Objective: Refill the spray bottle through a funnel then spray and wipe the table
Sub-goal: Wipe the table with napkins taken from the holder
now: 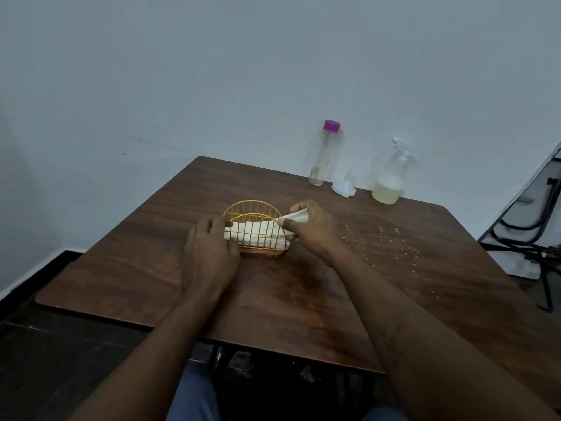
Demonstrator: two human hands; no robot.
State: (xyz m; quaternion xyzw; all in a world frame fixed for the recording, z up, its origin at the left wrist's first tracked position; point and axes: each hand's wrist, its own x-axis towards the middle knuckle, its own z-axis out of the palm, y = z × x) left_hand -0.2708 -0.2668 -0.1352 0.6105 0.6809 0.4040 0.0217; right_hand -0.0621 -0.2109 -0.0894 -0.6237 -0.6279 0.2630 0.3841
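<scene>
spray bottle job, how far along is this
Refill looks done: the spray bottle holds pale liquid with its head on, the funnel sits beside it, and the purple-capped bottle is nearly empty. The droplets on the right of the table suggest spraying is done too. In hand: the left hand holds the napkin holder while the right hand pinches a napkin out. Wiping is left.
</scene>
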